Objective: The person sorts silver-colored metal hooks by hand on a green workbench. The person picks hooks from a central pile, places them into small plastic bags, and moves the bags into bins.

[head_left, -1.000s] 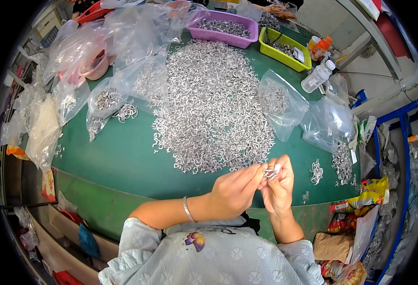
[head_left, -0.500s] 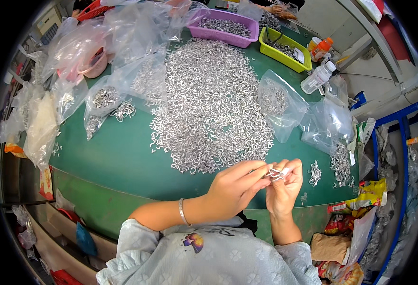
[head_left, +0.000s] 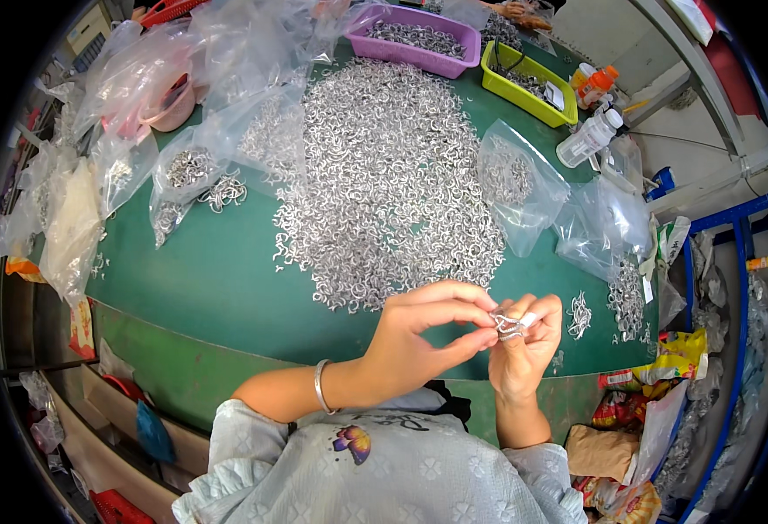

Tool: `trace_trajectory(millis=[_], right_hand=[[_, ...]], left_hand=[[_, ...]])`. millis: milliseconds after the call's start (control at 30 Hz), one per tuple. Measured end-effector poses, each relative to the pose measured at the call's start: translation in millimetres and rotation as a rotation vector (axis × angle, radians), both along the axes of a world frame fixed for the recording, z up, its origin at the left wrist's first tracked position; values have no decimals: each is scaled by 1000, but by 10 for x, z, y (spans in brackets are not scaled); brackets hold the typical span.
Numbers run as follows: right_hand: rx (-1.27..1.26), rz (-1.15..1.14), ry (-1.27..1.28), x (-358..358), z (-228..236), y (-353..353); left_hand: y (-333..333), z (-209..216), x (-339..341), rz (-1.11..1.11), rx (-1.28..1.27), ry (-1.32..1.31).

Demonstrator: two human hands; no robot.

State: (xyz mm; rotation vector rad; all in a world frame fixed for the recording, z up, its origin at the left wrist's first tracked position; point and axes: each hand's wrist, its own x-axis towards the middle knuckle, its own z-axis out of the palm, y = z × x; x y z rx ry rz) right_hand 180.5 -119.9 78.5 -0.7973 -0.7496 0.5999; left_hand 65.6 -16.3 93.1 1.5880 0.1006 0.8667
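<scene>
Several small curved silver metal pieces (head_left: 507, 327) are gathered between my hands, just in front of a large heap. My right hand (head_left: 523, 354) is closed round them, with something white, like a wrap, on one digit. Its thumb lies against the pieces. From the left, my left hand (head_left: 419, 336) reaches across, thumb and forefinger closing on the near ends of the same pieces. How many pieces each hand grips is too small to tell. Beyond my hands spreads the heap of similar curved metal pieces (head_left: 392, 192) on the green table (head_left: 218, 288).
Behind the heap stand a purple basket (head_left: 414, 57) and a yellow-green basket (head_left: 523, 92) of metal parts. Clear plastic bags (head_left: 248, 70) crowd the left; another bag (head_left: 523, 214) lies right. Small piles (head_left: 579, 316) sit right of my hands. A white bottle (head_left: 589, 140) stands far right.
My left hand's fingers have spread a little and shifted around the metal pieces. My right hand stays nearly in place, still gripping them. The view has shifted slightly.
</scene>
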Motion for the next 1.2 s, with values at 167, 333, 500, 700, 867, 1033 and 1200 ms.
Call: trace_trajectory(millis=[167,333,500,700,867,1033,1200], right_hand=[[-36,-1,63,-63,2,-49],[-39,52,159,-94,26,-71],[-80,39,78,-90,85,-89],[-73,15,4,-85,79,-76],[-76,89,-12,-97,88,-102],[-76,76,11,-106,100,-102],[-87,79,15,-138,107,-119]], left_hand=[[-90,98,-38,110,175,6],[-72,127,-69,105,230,12],[-125,162,-99,107,11,81],[0,131,-106,-135,-113,86],[13,158,-152,-163,-55,142],[22,78,-123,-257,-220,93],[1,14,-92,-230,-201,57]])
